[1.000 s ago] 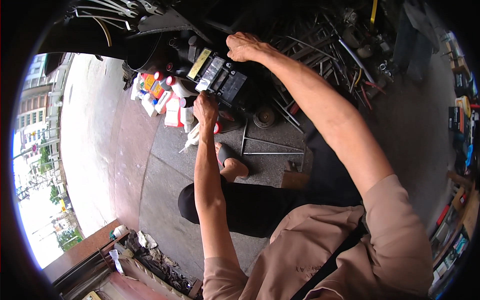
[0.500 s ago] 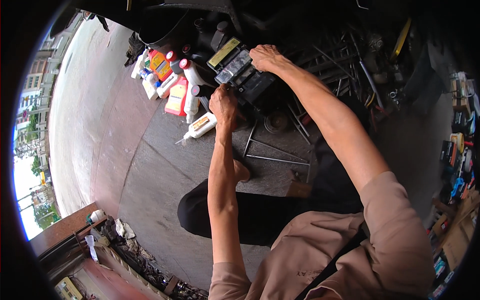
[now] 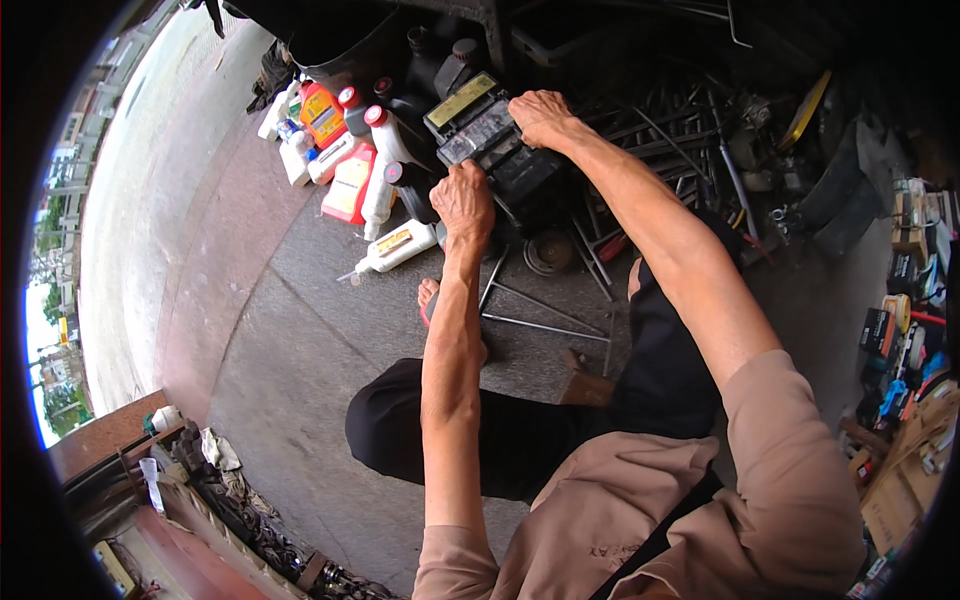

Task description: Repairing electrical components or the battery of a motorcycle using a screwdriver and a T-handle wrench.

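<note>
A black plastic box with a yellow-labelled strip along its far edge and a greyish, partly see-through panel sits in front of me. My left hand is closed at its near left edge, knuckles up. At the right end of the panel, my right hand is closed on the box's rim, the arm stretched out. Fingertips of both hands are hidden beneath the knuckles. A white bottle with a thin nozzle lies on the floor just left of my left hand.
Several oil bottles, among them a red one, crowd the floor to the left. Metal rods and tools are piled at the far right. A thin metal frame lies below the box. Boxes and parts line the right edge.
My left hand has shifted a little right along the box's near edge. My right hand stays at the rim. The view has moved slightly, and my foot shows more beside my left forearm.
</note>
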`<state>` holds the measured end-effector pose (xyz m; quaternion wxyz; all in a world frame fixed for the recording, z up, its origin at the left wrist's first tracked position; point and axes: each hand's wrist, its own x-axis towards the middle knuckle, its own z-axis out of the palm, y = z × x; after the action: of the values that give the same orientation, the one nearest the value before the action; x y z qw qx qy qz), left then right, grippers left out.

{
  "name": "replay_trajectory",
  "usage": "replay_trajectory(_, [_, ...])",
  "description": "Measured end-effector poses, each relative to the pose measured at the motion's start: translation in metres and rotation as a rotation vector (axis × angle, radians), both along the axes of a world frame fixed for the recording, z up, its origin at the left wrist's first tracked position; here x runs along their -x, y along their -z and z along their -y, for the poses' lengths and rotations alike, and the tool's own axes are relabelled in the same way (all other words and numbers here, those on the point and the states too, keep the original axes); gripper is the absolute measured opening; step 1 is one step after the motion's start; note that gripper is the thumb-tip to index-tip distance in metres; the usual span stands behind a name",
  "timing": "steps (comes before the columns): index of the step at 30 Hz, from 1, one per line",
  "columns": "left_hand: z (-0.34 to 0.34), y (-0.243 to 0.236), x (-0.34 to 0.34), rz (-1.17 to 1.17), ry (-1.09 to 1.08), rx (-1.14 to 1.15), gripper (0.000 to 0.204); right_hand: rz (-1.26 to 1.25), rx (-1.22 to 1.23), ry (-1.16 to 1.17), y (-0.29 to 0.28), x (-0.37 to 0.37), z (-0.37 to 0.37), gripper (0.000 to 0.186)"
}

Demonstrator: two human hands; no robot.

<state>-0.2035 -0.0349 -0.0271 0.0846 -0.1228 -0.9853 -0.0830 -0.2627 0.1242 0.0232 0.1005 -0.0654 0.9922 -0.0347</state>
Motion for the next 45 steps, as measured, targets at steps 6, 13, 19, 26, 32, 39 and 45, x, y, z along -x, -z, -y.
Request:
replay_trajectory(6, [-0.013, -0.005, -0.003, 0.007, -0.076, 0.019, 0.012, 0.009, 0.019, -0.061, 0.000, 0.005, -0.007, 0.023])
replay_trajectory(13, [-0.010, -0.003, 0.001, 0.054, -0.144, -0.021, 0.019, 0.071, 0.110, 0.053, -0.001, 0.008, -0.008, 0.024])
replay_trajectory(19, [0.004, -0.001, 0.005, 0.054, -0.117, -0.232, 0.024, 0.114, 0.126, 0.063, 0.000, 0.006, -0.005, 0.027])
replay_trajectory(26, [0.005, 0.000, 0.007, 0.084, -0.163, -0.268, 0.027, 0.094, 0.224, 0.113, 0.005, 0.007, -0.005, 0.019])
replay_trajectory(32, [-0.004, -0.003, 0.006, -0.017, -0.125, -0.100, 0.018, 0.250, 0.317, 0.198, -0.005, 0.010, -0.008, 0.017])
replay_trajectory(39, [-0.008, -0.007, 0.007, 0.005, 0.007, -0.021, 0.012, 0.038, 0.383, 0.045, -0.034, 0.019, -0.027, 0.020])
replay_trajectory(45, [0.003, -0.019, 0.007, 0.151, 0.046, 0.031, 0.012, -0.152, 0.294, -0.020, -0.080, -0.017, -0.040, 0.020])
